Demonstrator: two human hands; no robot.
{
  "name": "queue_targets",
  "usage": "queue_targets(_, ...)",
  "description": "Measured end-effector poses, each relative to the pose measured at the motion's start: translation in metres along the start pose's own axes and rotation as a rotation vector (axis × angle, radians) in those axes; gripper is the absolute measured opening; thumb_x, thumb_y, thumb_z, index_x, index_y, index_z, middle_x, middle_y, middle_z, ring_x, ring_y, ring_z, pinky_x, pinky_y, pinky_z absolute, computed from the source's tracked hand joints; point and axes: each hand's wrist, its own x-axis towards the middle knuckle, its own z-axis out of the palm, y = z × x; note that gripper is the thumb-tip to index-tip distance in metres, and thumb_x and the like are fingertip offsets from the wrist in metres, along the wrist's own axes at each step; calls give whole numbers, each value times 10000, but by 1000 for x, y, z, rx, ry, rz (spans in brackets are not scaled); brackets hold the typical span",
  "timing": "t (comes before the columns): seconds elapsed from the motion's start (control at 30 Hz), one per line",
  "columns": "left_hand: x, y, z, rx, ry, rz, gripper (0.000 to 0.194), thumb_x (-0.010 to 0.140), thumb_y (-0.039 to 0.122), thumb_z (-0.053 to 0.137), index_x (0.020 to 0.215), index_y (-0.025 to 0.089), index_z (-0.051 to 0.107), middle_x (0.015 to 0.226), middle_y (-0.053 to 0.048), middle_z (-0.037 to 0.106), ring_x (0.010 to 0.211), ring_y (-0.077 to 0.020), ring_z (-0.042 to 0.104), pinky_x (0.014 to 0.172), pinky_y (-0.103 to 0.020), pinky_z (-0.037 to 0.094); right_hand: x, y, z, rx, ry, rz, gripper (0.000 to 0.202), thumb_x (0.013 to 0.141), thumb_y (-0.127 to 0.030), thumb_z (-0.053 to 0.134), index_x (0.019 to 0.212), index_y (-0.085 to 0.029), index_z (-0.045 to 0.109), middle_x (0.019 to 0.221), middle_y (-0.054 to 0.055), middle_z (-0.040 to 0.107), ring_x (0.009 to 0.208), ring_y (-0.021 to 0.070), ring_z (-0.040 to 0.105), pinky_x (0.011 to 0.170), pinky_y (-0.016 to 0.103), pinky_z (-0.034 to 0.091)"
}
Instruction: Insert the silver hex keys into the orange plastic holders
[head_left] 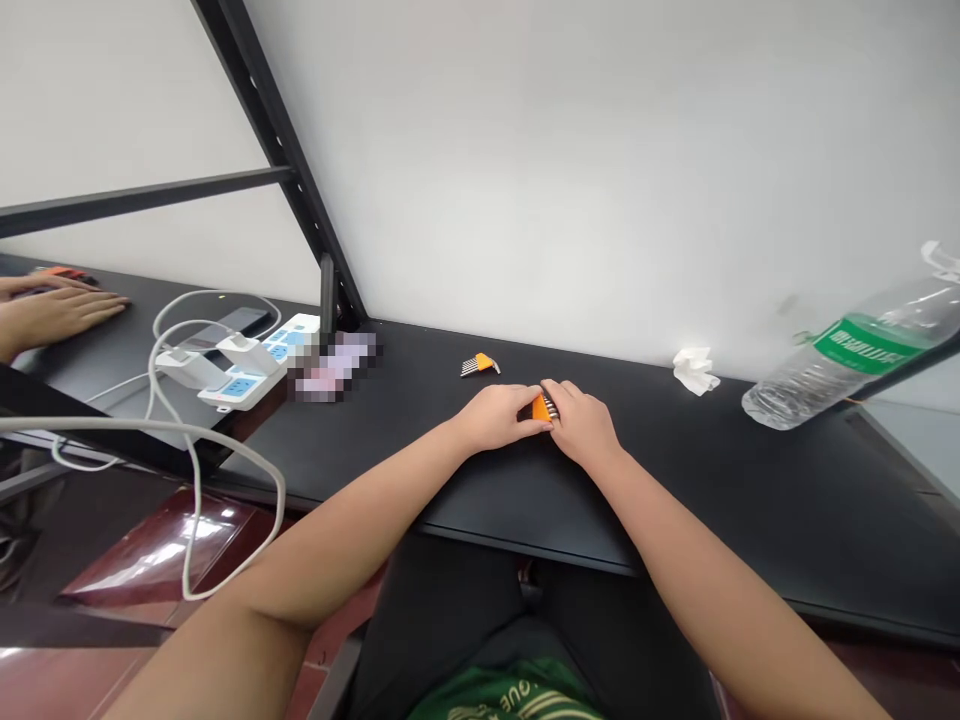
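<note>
Both hands meet over the black table. Between them is an orange holder with a row of metal keys. My left hand pinches its orange end between thumb and fingers. My right hand is closed round the metal-key side, hiding part of it. A second orange key holder lies on the table beyond my left hand, its keys fanned toward the left.
A crumpled tissue and a tilted plastic bottle are at the right. Left are a power strip with chargers, looping white cables, a black metal frame and another person's hands.
</note>
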Motion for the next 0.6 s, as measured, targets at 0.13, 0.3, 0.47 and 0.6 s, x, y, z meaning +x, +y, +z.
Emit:
queue_targets(0.13,-2,-2,-1,30,-33,17,311,961,515,627,1008,207,617,834,-17,648,737,-187,606,644,-292,390,0,-2,0,21,-82,-59,291,997,-324,480,1188,-210,668,1071,78,703,828,211,630,736,317,393)
queue_targets(0.3,0,-10,-1,149,-43,-10,335,924,539,661,945,205,637,800,-34,660,761,-221,612,673,-322,384,4,3,-1,222,-77,75,313,928,-182,448,1108,-273,686,1051,22,706,905,202,635,748,298,400)
queue_targets(0.47,0,-13,0,146,-48,-73,334,897,543,680,936,212,660,848,-47,674,810,-231,618,676,-322,387,9,13,-1,307,-99,144,391,888,-145,427,1119,-274,715,1048,36,698,938,220,633,780,309,434)
queue_targets(0.6,0,-16,-4,133,-86,-183,363,855,537,708,761,204,600,782,-41,638,720,-204,586,612,-310,357,15,33,3,251,-79,206,438,899,-138,412,1184,-268,718,1138,62,688,1019,241,615,860,343,455)
